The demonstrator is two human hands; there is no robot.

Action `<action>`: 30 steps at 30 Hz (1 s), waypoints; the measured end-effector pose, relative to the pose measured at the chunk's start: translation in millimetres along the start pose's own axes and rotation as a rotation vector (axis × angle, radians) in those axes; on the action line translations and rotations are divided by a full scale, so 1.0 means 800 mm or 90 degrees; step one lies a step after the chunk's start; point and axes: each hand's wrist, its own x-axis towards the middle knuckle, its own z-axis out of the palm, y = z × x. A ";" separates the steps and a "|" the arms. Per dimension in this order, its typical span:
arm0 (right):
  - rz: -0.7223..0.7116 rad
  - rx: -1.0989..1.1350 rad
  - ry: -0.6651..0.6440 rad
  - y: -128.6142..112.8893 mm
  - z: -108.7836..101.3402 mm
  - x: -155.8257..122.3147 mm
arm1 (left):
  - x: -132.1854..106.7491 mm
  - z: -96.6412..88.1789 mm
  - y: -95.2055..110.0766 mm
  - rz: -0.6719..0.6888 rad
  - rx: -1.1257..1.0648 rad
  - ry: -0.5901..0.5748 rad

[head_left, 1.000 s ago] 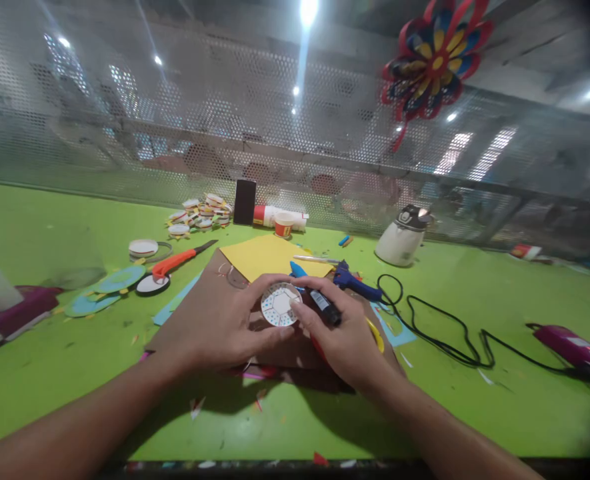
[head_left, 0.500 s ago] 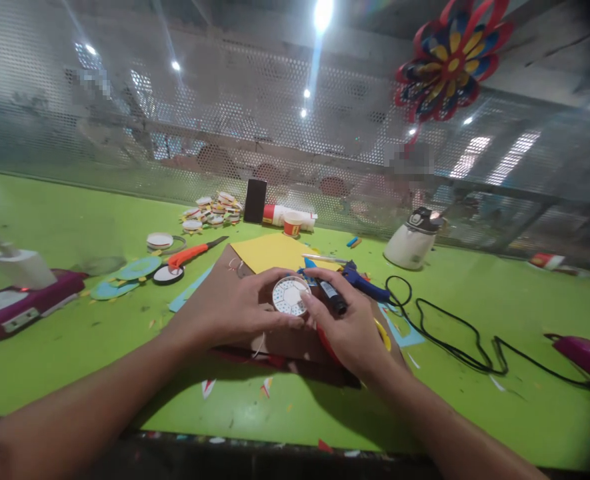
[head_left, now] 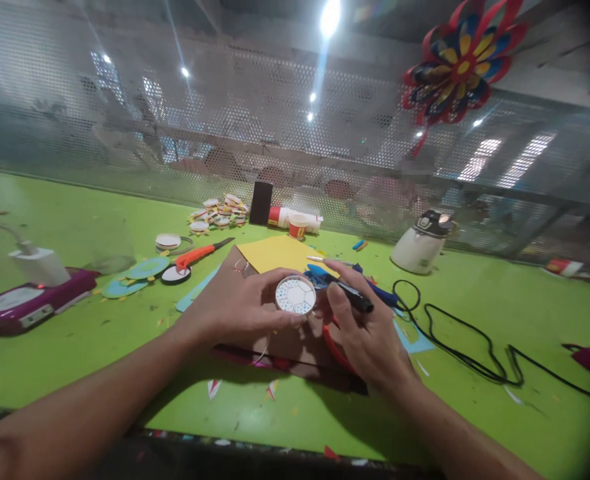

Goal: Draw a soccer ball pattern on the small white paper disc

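Observation:
My left hand [head_left: 247, 303] pinches a small round white disc [head_left: 295, 296] by its edge, between thumb and fingers. Its raised rim surrounds a drawn hexagon pattern with blue dots. To the right, my right hand [head_left: 367, 327] is closed around a black marker pen [head_left: 352, 295], apart from the disc. Red-handled scissors [head_left: 335, 347] lie beneath the right hand, partly hidden by it. Both hands are above a brown board [head_left: 295, 347], with a yellow sheet [head_left: 269, 252] at its far end.
On the green table [head_left: 255, 427] lie an orange cutter knife [head_left: 195, 255], blue paper discs [head_left: 147, 268] and a blue glue gun [head_left: 382, 293] with a black cord. Farther back are a pile of small discs [head_left: 219, 213], a phone [head_left: 261, 203], a paper cup [head_left: 299, 227] and a white kettle [head_left: 422, 243].
My right thumb has come off the disc, and the right hand has drawn back to the right with the marker pen. The left hand still holds the disc. The view has shifted slightly.

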 end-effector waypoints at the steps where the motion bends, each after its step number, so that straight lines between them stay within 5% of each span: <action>1: 0.011 0.034 0.013 0.001 -0.001 0.000 | 0.000 0.000 0.001 0.002 0.003 -0.002; 8: -0.004 0.167 0.141 -0.009 -0.011 -0.002 | -0.002 0.009 -0.006 -0.036 -0.049 -0.007; 25: -0.038 0.046 0.132 -0.018 -0.013 -0.016 | -0.002 0.012 0.001 -0.071 -0.113 -0.066; 30: -0.066 0.017 0.102 -0.022 -0.011 -0.015 | -0.006 0.015 -0.002 -0.053 -0.098 -0.033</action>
